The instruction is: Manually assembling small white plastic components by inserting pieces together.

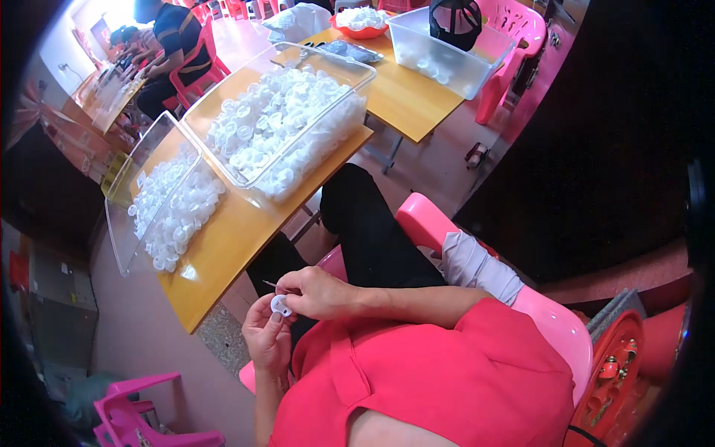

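Note:
Above my lap, my left hand [264,335] pinches a small round white plastic part [280,305] between thumb and fingers. Close against it is my right hand [322,293], its fingers closed around a thin, pointed tool [272,284] whose tip sticks out past the fingers. Most of that tool is hidden, so its exact kind cannot be made out. Beyond my knees, a large clear bin [357,74] on the wooden table [249,231] is heaped with similar white parts. A second clear bin [119,238], on the table's left part, holds more of them.
Another table [417,112] farther back carries a clear bin [484,71] with a black cap [455,26] on it, and a red bowl [360,30] of white pieces. A pink chair [141,410] stands at lower left. Several people sit at the far left. A red basket [618,365] is behind my right side.

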`<state>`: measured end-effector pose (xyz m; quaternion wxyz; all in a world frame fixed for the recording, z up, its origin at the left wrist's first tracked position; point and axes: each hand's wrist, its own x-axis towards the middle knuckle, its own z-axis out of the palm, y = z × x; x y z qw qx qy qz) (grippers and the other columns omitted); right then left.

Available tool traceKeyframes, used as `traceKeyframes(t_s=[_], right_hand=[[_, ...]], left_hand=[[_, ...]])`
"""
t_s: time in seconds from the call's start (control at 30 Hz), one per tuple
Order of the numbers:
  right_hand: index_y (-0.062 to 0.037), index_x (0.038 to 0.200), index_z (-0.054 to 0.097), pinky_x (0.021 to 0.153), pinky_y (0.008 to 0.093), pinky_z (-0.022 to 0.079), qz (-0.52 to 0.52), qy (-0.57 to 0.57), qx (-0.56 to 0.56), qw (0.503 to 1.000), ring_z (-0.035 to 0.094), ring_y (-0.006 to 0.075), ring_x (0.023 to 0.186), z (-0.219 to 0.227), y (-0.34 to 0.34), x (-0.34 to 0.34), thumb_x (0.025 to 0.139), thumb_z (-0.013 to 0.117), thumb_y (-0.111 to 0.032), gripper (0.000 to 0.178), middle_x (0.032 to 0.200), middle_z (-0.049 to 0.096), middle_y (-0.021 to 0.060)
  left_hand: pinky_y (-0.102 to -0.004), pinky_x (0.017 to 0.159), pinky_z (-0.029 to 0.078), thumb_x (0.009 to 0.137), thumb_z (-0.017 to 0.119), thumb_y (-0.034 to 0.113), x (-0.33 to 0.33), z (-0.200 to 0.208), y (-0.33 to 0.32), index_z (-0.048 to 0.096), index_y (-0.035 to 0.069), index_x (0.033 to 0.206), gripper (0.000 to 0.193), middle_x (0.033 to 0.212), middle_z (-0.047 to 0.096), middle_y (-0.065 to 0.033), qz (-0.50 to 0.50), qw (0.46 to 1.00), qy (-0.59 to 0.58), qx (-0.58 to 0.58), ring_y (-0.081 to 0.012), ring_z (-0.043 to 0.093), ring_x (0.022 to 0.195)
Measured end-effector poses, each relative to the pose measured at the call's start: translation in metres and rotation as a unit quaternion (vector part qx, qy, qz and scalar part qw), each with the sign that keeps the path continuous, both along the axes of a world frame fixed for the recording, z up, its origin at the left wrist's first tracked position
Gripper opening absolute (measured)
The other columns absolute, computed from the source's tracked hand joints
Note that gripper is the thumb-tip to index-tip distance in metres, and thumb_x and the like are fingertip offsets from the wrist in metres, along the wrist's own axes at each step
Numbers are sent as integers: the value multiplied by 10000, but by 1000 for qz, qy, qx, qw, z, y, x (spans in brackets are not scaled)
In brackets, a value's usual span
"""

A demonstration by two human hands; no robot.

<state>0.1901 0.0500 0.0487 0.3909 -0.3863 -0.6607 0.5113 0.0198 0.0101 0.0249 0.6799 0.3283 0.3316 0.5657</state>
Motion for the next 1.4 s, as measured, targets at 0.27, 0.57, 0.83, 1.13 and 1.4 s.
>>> traceKeyframes(t_s=[0.27,0.57,0.83,1.13,1.4], right_hand=[[52,904,613,614,318,508,-31,-21,29,999,647,196,668,-14,0,1,831,556,-105,182,736,647,152],[54,892,628,616,324,503,12,17,-34,999,642,191,691,-14,2,7,837,576,-149,217,730,648,144],[60,885,626,610,320,494,23,16,-61,998,622,177,675,-11,2,5,839,581,-159,229,729,644,134],[63,916,632,622,314,497,36,18,-88,995,631,177,692,-9,2,7,822,558,-125,223,749,652,136],[63,922,632,627,320,499,29,29,-73,996,630,181,683,-10,0,3,829,556,-134,231,749,653,136]], left_hand=[[-326,791,517,833,623,-10,-1,-10,6,523,-30,1213,393,1063,615,-134,-20,1000,7,-12,-216,612,921],[-357,784,537,833,632,1,-3,-17,3,534,-24,1208,388,1074,619,-153,-32,999,-7,-6,-238,624,911],[-336,754,531,841,626,11,1,-7,3,523,-24,1228,402,1062,618,-153,-23,1000,13,-4,-227,621,883],[-317,748,528,823,647,2,-2,-14,3,521,-35,1227,424,1051,619,-144,-46,999,15,11,-213,618,876],[-347,794,522,824,647,20,-10,-15,3,520,-30,1221,420,1081,613,-146,-66,998,18,10,-229,616,931]])
